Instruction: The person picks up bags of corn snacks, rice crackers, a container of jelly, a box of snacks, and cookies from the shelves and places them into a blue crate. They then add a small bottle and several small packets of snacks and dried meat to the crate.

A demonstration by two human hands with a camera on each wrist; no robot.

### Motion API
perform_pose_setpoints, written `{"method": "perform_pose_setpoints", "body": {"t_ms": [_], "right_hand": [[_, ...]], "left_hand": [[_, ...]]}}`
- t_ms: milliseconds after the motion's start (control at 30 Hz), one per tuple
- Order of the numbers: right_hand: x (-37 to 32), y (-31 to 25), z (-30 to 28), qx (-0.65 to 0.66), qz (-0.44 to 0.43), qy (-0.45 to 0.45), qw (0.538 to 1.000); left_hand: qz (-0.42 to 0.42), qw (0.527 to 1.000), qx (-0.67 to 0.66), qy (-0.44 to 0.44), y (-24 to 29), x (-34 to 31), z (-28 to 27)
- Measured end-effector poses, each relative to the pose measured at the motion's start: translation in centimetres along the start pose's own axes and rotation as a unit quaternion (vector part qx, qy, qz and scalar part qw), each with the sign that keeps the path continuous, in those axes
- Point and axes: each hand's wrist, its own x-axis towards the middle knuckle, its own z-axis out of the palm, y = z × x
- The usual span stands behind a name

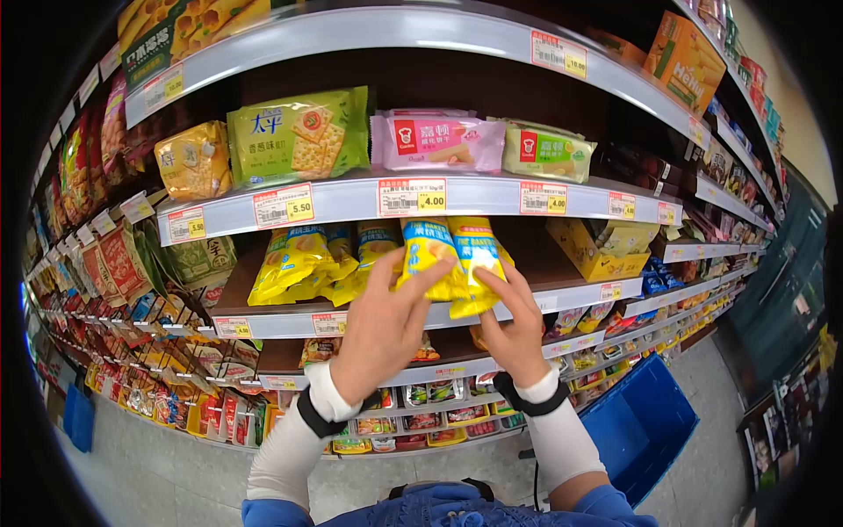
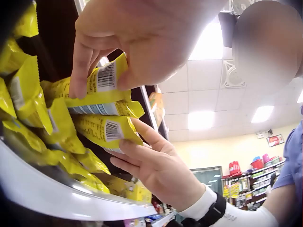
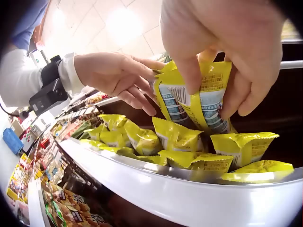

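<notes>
Two yellow snack bags with blue labels are in front of me at the middle shelf. My left hand (image 1: 382, 329) grips the left snack bag (image 1: 428, 250) by its edges, thumb and fingers on either side in the left wrist view. My right hand (image 1: 516, 329) pinches the right snack bag (image 1: 477, 263) near its lower end; its barcode shows in the left wrist view. Both bags lean side by side, tilted toward me. More yellow bags (image 1: 294, 263) of the same kind lie on the shelf to their left; several (image 3: 177, 137) show below my hands in the right wrist view.
A yellow carton (image 1: 606, 259) stands right of the bags. The shelf above, with a price-tag rail (image 1: 334, 200), carries green (image 1: 299, 136) and pink (image 1: 439, 145) biscuit packs. A blue crate (image 1: 645, 430) is on the floor at right. Small packaged snacks fill the lower shelves.
</notes>
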Motion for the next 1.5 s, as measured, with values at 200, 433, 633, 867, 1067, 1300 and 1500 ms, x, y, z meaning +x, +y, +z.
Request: {"method": "perform_pose_setpoints", "body": {"t_ms": [200,433,633,867,1067,1300,1500], "right_hand": [[-7.3,-1.1,-4.4,-0.018,0.02,0.022,0.999],[-16.5,-0.9,-12.7,-0.036,0.086,0.022,0.995],[-22.1,1.2,-20.6,-0.137,0.248,0.007,0.959],[-30.7,7.8,-30.0,-0.111,0.43,0.049,0.895],[-38.0,14.0,-36.1,-0.07,0.556,0.064,0.826],[-46.4,23.0,-37.3,0.0,0.627,0.032,0.779],[-50.8,28.3,-36.3,0.067,0.637,-0.013,0.767]], "left_hand": [[0.052,0.994,-0.075,-0.058,3.4,-4.4,1.8],[0.105,0.95,-0.167,-0.24,7.3,-6.9,8.1],[0.11,0.933,-0.195,-0.283,11.7,-8.2,19.5],[0.026,0.877,-0.273,-0.394,17.9,-11.5,35.5],[-0.06,0.845,-0.311,-0.431,21.7,-16.5,47.7],[-0.179,0.842,-0.237,-0.45,21.4,-22.0,56.8],[-0.22,0.803,-0.128,-0.539,20.9,-24.3,60.5]]}}
